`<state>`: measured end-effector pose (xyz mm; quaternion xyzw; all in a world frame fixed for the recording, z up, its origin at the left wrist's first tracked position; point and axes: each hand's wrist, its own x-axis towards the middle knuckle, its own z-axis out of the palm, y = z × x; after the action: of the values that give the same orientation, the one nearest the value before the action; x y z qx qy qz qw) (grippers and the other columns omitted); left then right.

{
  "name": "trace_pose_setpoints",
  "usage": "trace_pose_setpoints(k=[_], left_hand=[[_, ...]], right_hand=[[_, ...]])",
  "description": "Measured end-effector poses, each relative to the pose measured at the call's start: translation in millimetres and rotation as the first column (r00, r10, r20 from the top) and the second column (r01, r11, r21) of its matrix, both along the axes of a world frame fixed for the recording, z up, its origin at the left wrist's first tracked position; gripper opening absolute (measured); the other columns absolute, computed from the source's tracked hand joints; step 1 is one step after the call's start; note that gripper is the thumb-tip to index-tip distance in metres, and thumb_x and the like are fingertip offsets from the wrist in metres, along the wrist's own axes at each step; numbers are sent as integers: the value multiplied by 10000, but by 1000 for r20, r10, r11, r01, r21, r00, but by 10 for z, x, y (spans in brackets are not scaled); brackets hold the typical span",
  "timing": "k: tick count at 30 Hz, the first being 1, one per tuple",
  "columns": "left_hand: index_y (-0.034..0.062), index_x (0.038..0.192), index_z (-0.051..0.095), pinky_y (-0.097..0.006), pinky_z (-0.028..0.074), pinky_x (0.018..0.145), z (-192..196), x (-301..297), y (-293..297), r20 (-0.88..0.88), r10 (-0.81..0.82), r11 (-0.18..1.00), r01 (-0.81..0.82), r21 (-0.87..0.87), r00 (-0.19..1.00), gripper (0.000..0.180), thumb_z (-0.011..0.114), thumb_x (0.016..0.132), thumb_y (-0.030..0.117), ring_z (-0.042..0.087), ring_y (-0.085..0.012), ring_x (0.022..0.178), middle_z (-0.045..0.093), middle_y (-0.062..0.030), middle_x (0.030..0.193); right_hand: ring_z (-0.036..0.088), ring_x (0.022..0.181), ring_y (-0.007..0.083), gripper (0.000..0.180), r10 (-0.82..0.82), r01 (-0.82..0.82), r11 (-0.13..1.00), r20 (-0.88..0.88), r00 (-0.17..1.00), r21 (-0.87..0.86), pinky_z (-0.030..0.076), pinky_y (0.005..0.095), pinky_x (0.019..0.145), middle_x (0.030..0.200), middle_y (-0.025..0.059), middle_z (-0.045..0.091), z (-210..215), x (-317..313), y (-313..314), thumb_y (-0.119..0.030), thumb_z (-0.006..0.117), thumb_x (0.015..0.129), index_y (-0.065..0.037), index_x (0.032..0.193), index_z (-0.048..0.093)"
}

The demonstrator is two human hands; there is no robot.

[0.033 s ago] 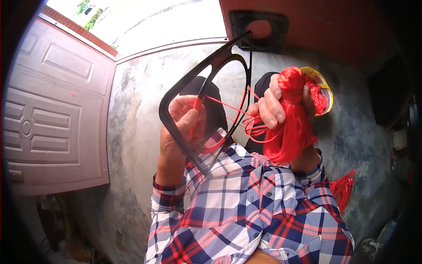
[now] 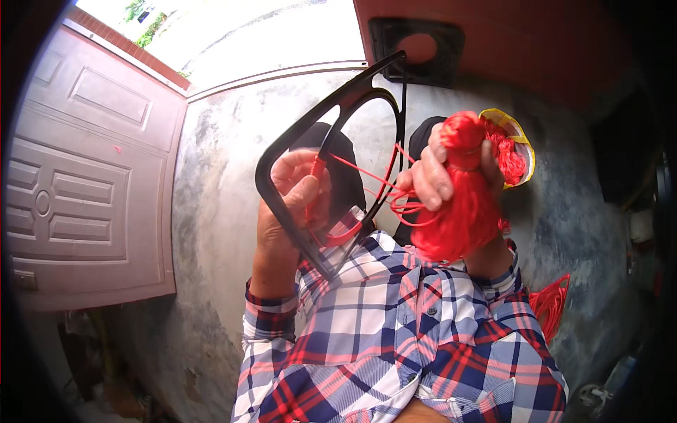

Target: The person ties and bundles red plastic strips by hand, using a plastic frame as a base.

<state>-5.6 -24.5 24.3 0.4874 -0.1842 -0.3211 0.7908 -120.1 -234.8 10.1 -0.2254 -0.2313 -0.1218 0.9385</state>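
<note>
At centre, the left hand point(image 2: 305, 189) pinches a red-wrapped bar of the black frame point(image 2: 349, 90), whose upper arch is bare, so wrapping looks partly done. The right hand point(image 2: 430, 175) clutches a red cord bundle point(image 2: 462, 222), loose loops point(image 2: 407, 209) cluttering the gap; beyond are another red coil point(image 2: 550, 303), lower right, a yellow-rimmed bag point(image 2: 531, 162), upper right, and a door point(image 2: 92, 173), left.

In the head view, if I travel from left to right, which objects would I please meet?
Panelled door → black openwork frame → tied bundle of red cord → separate hank of red cord at lower right.
</note>
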Motion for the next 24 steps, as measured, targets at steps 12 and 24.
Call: trace_pose_setpoints(k=[12, 24], left_hand=[[14, 1150, 567, -194, 379, 367, -180, 240, 223, 42, 153, 984, -149, -103, 987, 221, 527, 977, 146, 490, -98, 506, 592, -132, 882], [-42, 1139, 564, -230, 523, 621, 145, -203, -376, -109, 100, 994, -103, -21, 989, 389, 579, 868, 237, 655, -130, 748, 664, -92, 931]], right_hand=[[614, 829, 248, 427, -127, 209, 941, -295, 947, 267, 447, 434, 987, 921, 117, 596, -436, 80, -522, -378, 406, 1016, 7, 1170, 504], [644, 854, 110, 216, -644, 332, 421, -20, 765, -844, 529, 245, 755, 892, 89, 679, 372, 348, 348, -73, 705, 847, 10, 994, 571]])
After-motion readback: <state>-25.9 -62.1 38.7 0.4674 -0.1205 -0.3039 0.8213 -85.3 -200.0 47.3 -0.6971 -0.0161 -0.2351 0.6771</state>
